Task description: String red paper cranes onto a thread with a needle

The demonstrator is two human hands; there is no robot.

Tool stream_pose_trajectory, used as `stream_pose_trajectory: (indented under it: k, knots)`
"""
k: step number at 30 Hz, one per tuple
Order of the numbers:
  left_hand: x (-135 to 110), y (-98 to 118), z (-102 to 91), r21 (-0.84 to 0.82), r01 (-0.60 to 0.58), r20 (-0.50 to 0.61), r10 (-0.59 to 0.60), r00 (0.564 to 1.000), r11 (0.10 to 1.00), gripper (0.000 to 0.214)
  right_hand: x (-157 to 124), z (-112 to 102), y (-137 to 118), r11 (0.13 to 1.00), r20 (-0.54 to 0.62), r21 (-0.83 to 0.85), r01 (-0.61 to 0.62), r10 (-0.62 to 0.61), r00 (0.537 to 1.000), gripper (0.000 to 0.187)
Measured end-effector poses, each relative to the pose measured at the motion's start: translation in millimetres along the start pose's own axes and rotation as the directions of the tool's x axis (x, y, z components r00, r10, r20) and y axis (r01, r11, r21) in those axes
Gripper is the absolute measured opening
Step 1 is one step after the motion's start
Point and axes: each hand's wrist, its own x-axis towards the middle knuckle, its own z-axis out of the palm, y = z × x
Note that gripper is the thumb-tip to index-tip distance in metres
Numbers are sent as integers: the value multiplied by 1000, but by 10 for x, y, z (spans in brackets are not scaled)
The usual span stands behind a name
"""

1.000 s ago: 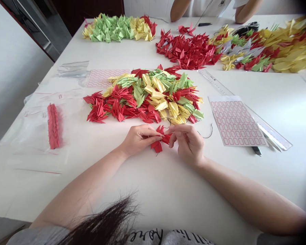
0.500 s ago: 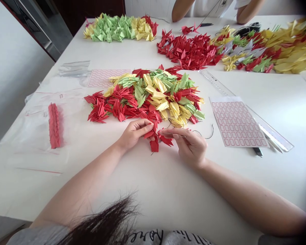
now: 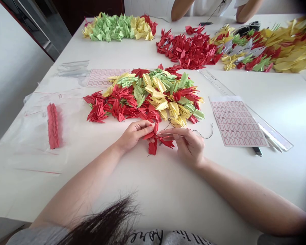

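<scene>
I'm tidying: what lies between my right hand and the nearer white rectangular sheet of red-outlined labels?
The head view shows a thin, dark, curved thread.

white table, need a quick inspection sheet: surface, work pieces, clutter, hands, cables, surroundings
surface: white table, bearing several folded-paper piles
work pieces: red folded paper at the hands; mixed pile of red, yellow and green pieces beyond
clutter: label sheet overlapping clear ruler; plastic bags at left
hands: left hand pinches red folded paper; right hand holds thin needle-like tool
cables: nothing seen for certain; black thread curls beside right hand
surroundings: another person's arms at the table's far side
</scene>
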Motion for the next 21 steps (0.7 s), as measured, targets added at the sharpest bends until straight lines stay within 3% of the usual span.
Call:
stream_pose_trajectory:
  k: [10, 21]
  knots:
    - [-14, 10, 22, 65, -2, 2, 2, 1000, 998, 38, 30, 7, -27, 999, -10, 43, 7, -7, 1000, 31]
    - [-18, 9, 56, 94, -4, 75, -3, 997, 996, 38, 22, 13, 4, 999, -72, 16, -42, 43, 996, 26]
